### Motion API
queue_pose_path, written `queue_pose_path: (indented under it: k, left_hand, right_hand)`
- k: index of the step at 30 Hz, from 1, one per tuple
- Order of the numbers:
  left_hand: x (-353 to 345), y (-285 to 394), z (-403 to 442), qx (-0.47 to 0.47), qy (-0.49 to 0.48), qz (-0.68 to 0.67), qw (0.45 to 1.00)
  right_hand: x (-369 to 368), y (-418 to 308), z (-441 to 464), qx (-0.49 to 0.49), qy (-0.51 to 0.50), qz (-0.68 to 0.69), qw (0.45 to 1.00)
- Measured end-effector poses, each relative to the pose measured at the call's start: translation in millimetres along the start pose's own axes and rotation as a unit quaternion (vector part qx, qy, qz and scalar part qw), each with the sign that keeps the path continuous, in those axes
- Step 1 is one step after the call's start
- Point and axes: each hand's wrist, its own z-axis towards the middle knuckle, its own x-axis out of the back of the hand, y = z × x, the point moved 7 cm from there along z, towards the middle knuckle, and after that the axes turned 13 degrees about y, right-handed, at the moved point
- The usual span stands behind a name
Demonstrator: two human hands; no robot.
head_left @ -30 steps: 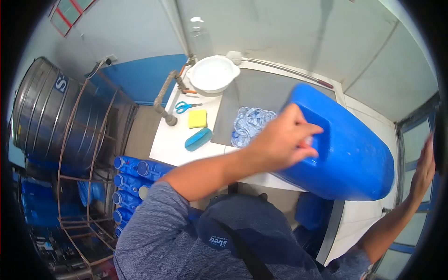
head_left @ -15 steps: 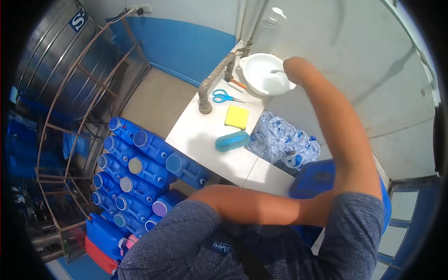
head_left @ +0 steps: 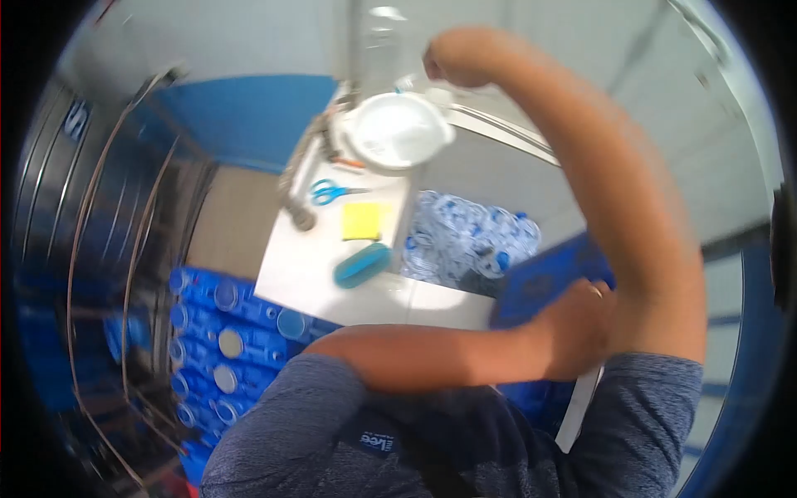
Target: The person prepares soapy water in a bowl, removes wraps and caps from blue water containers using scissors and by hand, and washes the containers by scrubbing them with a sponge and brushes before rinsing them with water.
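My right hand (head_left: 462, 58) is raised beside the wall, above and to the right of a white basin (head_left: 397, 131). Its fingers are curled closed; whatever they hold, if anything, is hidden. My left hand (head_left: 574, 329) is bent across my body, close to my right elbow, over a blue container (head_left: 548, 278). It looks closed, a ring showing on one finger, and its contents cannot be made out. On the white counter (head_left: 290, 270) lie blue-handled scissors (head_left: 328, 192), a yellow square pad (head_left: 361, 221) and a teal oblong thing (head_left: 362, 266). The view is blurred.
Behind the basin stands a clear bottle with a white top (head_left: 385, 41). A heap of white-and-blue pieces (head_left: 465, 236) fills the space right of the counter. Several blue jugs (head_left: 228, 328) stand at left, near a metal rack (head_left: 79, 249). A pipe (head_left: 300, 214) rises at the counter edge.
My right hand has left the basin's rim, where it held a utensil, and moved up and left in view. My left hand has come into sight from behind my right arm. The camera has turned.
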Motion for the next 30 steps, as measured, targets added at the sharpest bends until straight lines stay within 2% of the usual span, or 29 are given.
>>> queue_pose_path:
  k: [1, 2, 3, 4, 5, 6, 8, 9, 10, 12, 13, 15, 18, 19, 20, 22, 24, 26, 28, 30]
  left_hand:
    - [-16, -2, -2, 0.003, -0.170, 0.147, 0.975]
    - [-1, 0, -2, -0.051, 0.051, 0.019, 0.997]
    - [-11, 0, -1, -0.023, 0.001, 0.024, 0.999]
    - [-1, 11, 1, -0.046, 0.010, 0.041, 0.998]
    - [-3, 11, -2, -0.023, 0.016, 0.033, 0.999]
    - [-6, 9, -3, 0.001, 0.024, 0.030, 0.999]
    - [-8, 9, -6, -0.021, 0.055, 0.019, 0.998]
    - [-17, -2, -11, -0.013, 0.049, -0.003, 0.999]
    - [-21, -3, -12, -0.013, 0.039, -0.011, 0.999]
    - [-22, -5, -15, -0.010, 0.038, -0.028, 0.999]
    - [-21, -3, -17, -0.021, 0.001, -0.004, 1.000]
    - [-20, 5, -16, -0.029, 0.000, -0.024, 0.999]
    - [-27, 1, -23, -0.058, -0.015, -0.039, 0.997]
    - [-29, -3, -26, -0.061, 0.007, -0.069, 0.996]
    - [-30, -4, -26, -0.063, 0.028, -0.099, 0.993]
    - [-28, 2, -23, -0.085, 0.041, -0.111, 0.989]
    - [-25, 0, -26, -0.049, 0.024, -0.047, 0.997]
    - [-25, -3, -25, -0.052, 0.039, -0.056, 0.996]
    - [-25, -3, -25, -0.093, 0.055, -0.055, 0.993]
    - [-25, -2, -26, -0.106, 0.059, -0.071, 0.990]
  right_hand:
    - [24, 21, -25, 0.005, 0.018, -0.022, 1.000]
    - [47, 42, -56, -0.055, 0.024, -0.044, 0.997]
    - [89, 44, -114, -0.116, -0.032, -0.088, 0.989]
    - [105, 49, -152, -0.099, -0.031, -0.091, 0.990]
    - [108, 70, -189, -0.141, 0.060, -0.027, 0.988]
    - [120, 69, -234, -0.170, 0.058, 0.008, 0.984]
    - [123, 75, -312, -0.175, 0.135, 0.027, 0.975]
    - [108, 84, -350, -0.149, 0.210, 0.008, 0.966]
    - [97, 90, -385, -0.179, 0.227, 0.057, 0.956]
    - [92, 73, -429, -0.183, 0.278, 0.092, 0.938]
    - [92, 64, -439, -0.189, 0.279, 0.093, 0.937]
    - [83, 59, -454, -0.265, 0.183, 0.002, 0.947]
    - [71, 51, -443, -0.292, 0.192, 0.003, 0.937]
    - [71, 26, -433, -0.223, 0.282, -0.004, 0.933]
    - [63, 6, -419, -0.220, 0.244, 0.038, 0.944]
    - [57, -15, -407, -0.175, 0.220, 0.018, 0.959]
    - [73, 15, -420, -0.204, 0.258, -0.078, 0.941]
    - [78, 12, -421, -0.236, 0.257, -0.100, 0.932]
    - [61, -26, -399, -0.136, 0.221, -0.016, 0.966]
    - [62, -3, -406, -0.146, 0.210, -0.032, 0.966]
